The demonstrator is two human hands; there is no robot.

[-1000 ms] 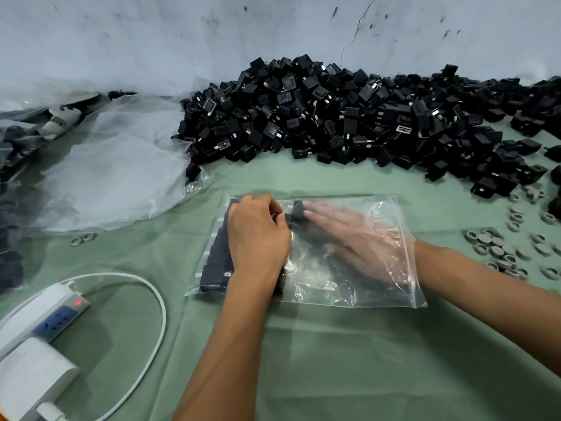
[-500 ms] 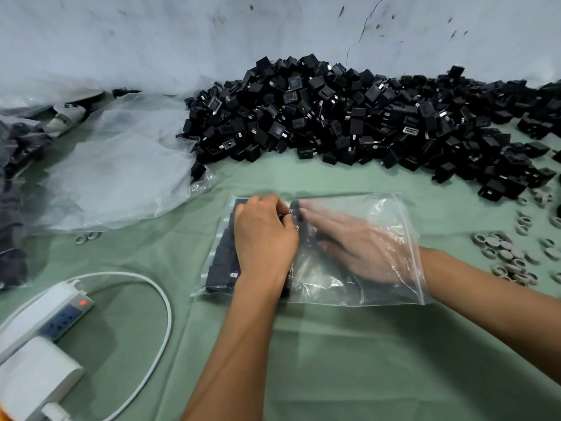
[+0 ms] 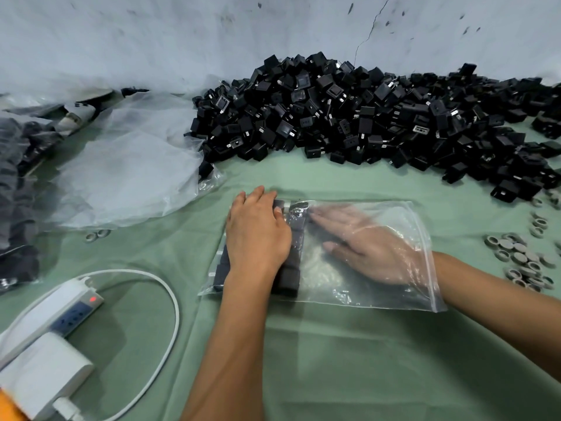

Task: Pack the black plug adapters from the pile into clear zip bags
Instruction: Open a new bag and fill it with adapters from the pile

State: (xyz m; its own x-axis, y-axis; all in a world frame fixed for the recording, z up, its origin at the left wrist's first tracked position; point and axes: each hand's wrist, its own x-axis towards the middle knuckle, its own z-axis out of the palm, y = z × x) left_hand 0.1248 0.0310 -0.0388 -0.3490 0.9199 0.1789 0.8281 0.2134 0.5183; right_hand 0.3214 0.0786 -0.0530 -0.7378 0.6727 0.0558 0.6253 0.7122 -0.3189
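Note:
A clear zip bag (image 3: 394,296) lies flat on the green cloth in front of me, its zip mouth at the right. Black plug adapters (image 3: 288,278) sit in rows at its closed left end. My left hand (image 3: 258,235) rests palm down on top of the bag, over those adapters, fingers stretched out. My right hand (image 3: 370,247) is inside the bag through the mouth, flat, with its fingertips against the adapter rows. The big pile of loose black adapters (image 3: 364,117) stretches along the wall behind the bag.
Crumpled clear plastic (image 3: 127,165) lies at the back left, with dark filled bags (image 3: 15,192) at the left edge. A white power strip (image 3: 60,308), its looped cable (image 3: 173,299) and a white block (image 3: 42,369) sit near left. Several grey rings (image 3: 522,259) lie at the right.
My left hand has uncurled from a pinch at the bag's top edge and now lies flat over the adapters. My right hand stays inside the bag, almost unmoved.

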